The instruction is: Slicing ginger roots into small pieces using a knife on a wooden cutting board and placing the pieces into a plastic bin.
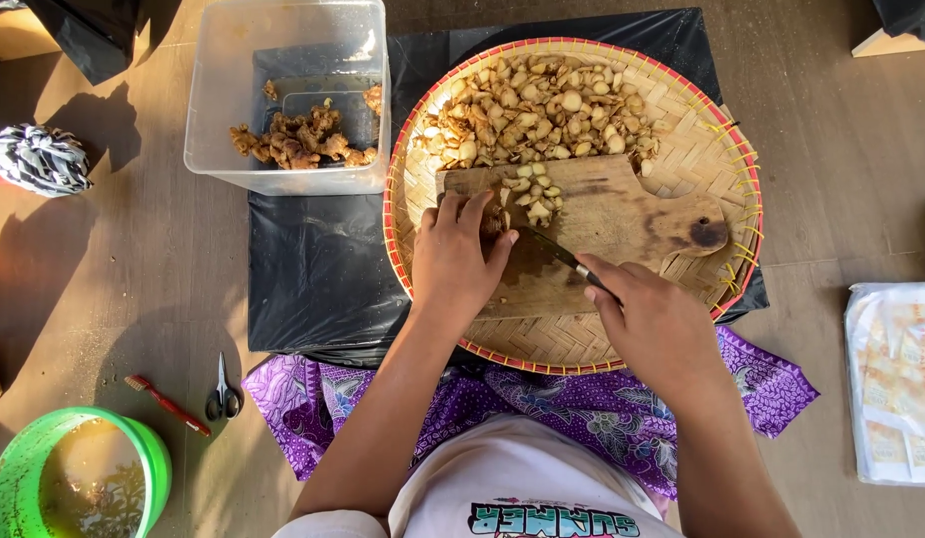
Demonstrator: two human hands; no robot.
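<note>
Ginger root [495, 221] half-hidden under left hand [456, 261]

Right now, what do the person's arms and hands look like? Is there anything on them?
Both arms are bare from the elbows down: no sleeves reach them. The left hand and the right hand wear no gloves, and no rings, watch or bracelets show. The person wears a white top with colourful printed letters and has a purple patterned cloth over the lap.

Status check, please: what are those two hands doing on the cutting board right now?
Left hand pins a root piece on the wooden board. Right hand grips a knife, blade at the piece. Cut slices beside the blade.
</note>
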